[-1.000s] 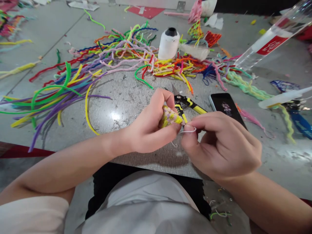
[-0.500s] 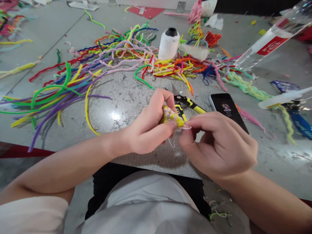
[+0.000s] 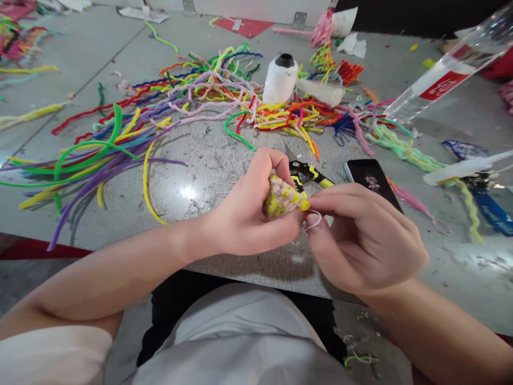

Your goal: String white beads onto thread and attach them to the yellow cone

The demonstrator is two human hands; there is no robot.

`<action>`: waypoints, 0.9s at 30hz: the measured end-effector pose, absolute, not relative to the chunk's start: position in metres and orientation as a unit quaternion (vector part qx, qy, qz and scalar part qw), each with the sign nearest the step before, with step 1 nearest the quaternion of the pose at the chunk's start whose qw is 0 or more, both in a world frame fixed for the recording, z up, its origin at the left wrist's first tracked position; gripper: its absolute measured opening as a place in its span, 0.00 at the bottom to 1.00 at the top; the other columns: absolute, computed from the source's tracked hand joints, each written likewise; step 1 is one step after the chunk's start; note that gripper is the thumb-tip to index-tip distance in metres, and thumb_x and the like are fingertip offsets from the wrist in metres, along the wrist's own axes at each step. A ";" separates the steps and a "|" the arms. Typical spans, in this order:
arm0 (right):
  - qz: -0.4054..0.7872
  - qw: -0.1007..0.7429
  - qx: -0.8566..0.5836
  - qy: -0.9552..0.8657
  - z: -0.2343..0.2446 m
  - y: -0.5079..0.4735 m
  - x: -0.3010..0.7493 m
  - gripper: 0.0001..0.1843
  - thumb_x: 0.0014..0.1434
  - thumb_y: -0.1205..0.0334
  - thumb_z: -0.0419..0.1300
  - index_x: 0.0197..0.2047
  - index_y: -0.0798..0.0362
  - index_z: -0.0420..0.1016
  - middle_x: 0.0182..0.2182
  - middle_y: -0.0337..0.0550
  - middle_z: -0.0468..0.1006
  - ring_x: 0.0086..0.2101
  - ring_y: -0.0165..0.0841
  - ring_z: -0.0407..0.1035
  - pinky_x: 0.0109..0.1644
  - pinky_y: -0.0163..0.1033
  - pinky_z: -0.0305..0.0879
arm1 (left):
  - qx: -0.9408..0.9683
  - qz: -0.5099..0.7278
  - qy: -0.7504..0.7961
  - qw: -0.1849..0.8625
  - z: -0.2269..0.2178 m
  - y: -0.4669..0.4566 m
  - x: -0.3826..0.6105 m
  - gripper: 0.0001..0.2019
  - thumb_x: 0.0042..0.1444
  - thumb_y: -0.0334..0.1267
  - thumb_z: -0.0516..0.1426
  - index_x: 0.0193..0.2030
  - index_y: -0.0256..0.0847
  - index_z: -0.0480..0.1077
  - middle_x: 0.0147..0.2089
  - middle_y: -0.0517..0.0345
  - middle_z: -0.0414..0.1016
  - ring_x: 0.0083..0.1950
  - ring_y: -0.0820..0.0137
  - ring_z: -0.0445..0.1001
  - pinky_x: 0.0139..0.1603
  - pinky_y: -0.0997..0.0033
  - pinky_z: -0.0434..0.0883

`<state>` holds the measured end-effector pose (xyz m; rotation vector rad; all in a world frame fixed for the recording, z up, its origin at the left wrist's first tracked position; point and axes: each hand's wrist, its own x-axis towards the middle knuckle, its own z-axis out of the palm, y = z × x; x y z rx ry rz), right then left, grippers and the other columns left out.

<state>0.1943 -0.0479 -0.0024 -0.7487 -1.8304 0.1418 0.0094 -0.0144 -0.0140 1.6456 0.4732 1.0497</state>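
My left hand (image 3: 256, 208) is wrapped around a small woven piece (image 3: 282, 197) of yellow and pale pink fuzzy strands, which tapers to a yellow tip on the right. At that tip is my right hand (image 3: 364, 235), its thumb and forefinger close together on a thin white thread (image 3: 316, 220). The thread loops out between the two hands. Behind my fingers lie pruning shears (image 3: 310, 171) with black and yellow handles, partly hidden by my hands. Just beyond my right hand rests a phone (image 3: 372, 181), its lower end covered by the hand.
Many coloured pipe cleaners (image 3: 192, 101) spread across the back and left of the table (image 3: 216, 160). A white thread spool (image 3: 281, 80) stands among them. On the right are a clear bottle (image 3: 444, 75), a white glue bottle (image 3: 460, 168) and a blue strap (image 3: 495, 208).
My left thumb has shifted right and down, so more of the woven piece shows. My right thumb has moved away from the tip, and the white thread's loop has grown larger.
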 end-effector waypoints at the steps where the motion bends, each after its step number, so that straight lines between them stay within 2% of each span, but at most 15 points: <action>1: 0.068 0.551 -0.315 -0.769 -0.003 -0.047 0.194 0.15 0.62 0.75 0.63 0.46 0.46 0.82 0.31 0.41 0.84 0.28 0.35 0.76 0.27 0.40 0.75 | 0.696 0.443 0.203 0.528 -0.013 -0.014 0.010 0.23 0.60 0.29 0.65 0.48 0.48 0.54 0.34 0.69 0.68 0.25 0.78 0.65 0.25 0.75 0.59; 4: 0.090 0.563 -0.319 -0.757 -0.003 -0.048 0.193 0.12 0.62 0.73 0.65 0.44 0.46 0.82 0.31 0.40 0.83 0.27 0.34 0.76 0.27 0.40 0.73 | 0.703 0.450 0.217 0.506 -0.013 -0.014 0.010 0.23 0.58 0.29 0.66 0.48 0.47 0.55 0.33 0.68 0.66 0.26 0.79 0.62 0.26 0.74 0.57; 9: 0.201 0.542 -0.383 -0.721 -0.002 -0.051 0.192 0.11 0.63 0.70 0.65 0.40 0.41 0.80 0.30 0.39 0.82 0.26 0.36 0.75 0.27 0.44 0.72 | 0.706 0.467 0.229 0.480 -0.021 -0.015 0.010 0.25 0.57 0.32 0.69 0.48 0.48 0.56 0.33 0.67 0.64 0.26 0.78 0.57 0.25 0.72 0.53; 14: 0.182 0.539 -0.386 -0.726 -0.005 -0.050 0.195 0.13 0.60 0.75 0.64 0.38 0.44 0.78 0.29 0.37 0.82 0.26 0.33 0.74 0.26 0.39 0.70 | 0.718 0.464 0.242 0.459 -0.024 -0.015 0.009 0.26 0.56 0.35 0.71 0.49 0.48 0.56 0.38 0.63 0.70 0.27 0.78 0.59 0.24 0.71 0.54; 18: 0.197 0.511 -0.403 -0.733 -0.004 -0.049 0.196 0.13 0.61 0.75 0.63 0.38 0.45 0.78 0.30 0.36 0.82 0.28 0.33 0.75 0.31 0.40 0.73 | 0.710 0.450 0.232 0.490 -0.021 -0.014 0.008 0.25 0.57 0.34 0.69 0.49 0.48 0.56 0.38 0.64 0.72 0.24 0.79 0.60 0.23 0.72 0.54; 21: 0.252 0.509 -0.397 -0.721 -0.002 -0.049 0.194 0.13 0.62 0.76 0.62 0.38 0.46 0.77 0.30 0.35 0.82 0.27 0.31 0.75 0.30 0.37 0.74 | 0.699 0.428 0.203 0.536 -0.019 -0.013 0.006 0.20 0.62 0.34 0.64 0.49 0.48 0.56 0.35 0.66 0.70 0.22 0.79 0.62 0.21 0.73 0.54; 24: 0.333 0.524 -0.377 -0.687 -0.001 -0.048 0.193 0.12 0.64 0.76 0.62 0.38 0.46 0.77 0.26 0.32 0.78 0.21 0.27 0.70 0.22 0.32 0.67 | 0.675 0.410 0.192 0.582 -0.020 -0.011 0.003 0.15 0.68 0.35 0.60 0.51 0.48 0.55 0.33 0.66 0.68 0.24 0.77 0.66 0.20 0.76 0.59; 27: 0.382 0.528 -0.378 -0.658 -0.002 -0.047 0.192 0.07 0.68 0.69 0.66 0.38 0.47 0.79 0.22 0.31 0.73 0.16 0.25 0.63 0.16 0.31 0.57 | 0.649 0.385 0.179 0.632 -0.020 -0.010 0.002 0.13 0.72 0.38 0.58 0.51 0.49 0.54 0.32 0.67 0.68 0.25 0.74 0.68 0.19 0.77 0.67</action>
